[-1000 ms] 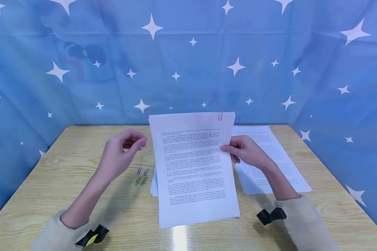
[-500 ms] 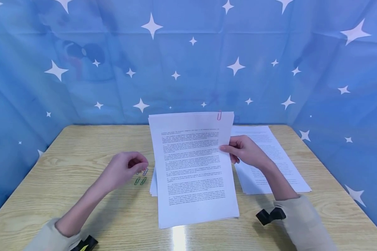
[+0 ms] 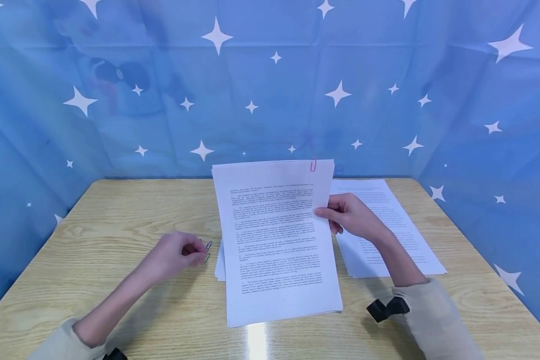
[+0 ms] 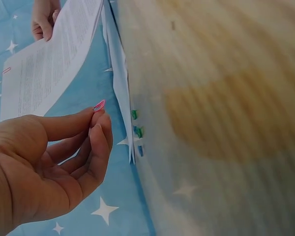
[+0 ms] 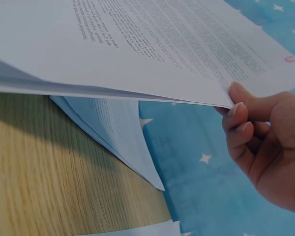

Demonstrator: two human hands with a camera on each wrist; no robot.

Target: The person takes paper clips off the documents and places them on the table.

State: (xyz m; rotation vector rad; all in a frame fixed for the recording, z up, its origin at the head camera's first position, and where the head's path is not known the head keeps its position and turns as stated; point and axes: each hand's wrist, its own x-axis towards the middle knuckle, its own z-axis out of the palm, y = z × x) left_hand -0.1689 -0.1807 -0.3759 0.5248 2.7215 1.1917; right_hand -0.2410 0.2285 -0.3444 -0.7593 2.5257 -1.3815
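Observation:
My left hand (image 3: 173, 256) is low over the table beside the loose paper clips. In the left wrist view its thumb and forefinger pinch a pink paper clip (image 4: 99, 105); the head view barely shows it. A blue paper clip (image 3: 209, 245) and a green paper clip (image 3: 206, 258) lie at the fingertips, others partly covered by the hand. My right hand (image 3: 353, 217) grips the right edge of a stack of printed sheets (image 3: 279, 240), thumb in front, fingers behind. The stack is held up, tilted toward me. Another pink paper clip (image 3: 313, 165) sits on its top edge near the right corner.
More printed sheets (image 3: 400, 240) lie flat on the wooden table (image 3: 72, 250) at the right, behind my right hand. A white paper edge (image 3: 220, 265) shows behind the held stack's left side. A blue curtain with white stars (image 3: 261, 85) hangs beyond the table.
My left hand has come down and slightly left, from above the loose clips to beside them, covering some from the head view. The right hand and the stack stay nearly still.

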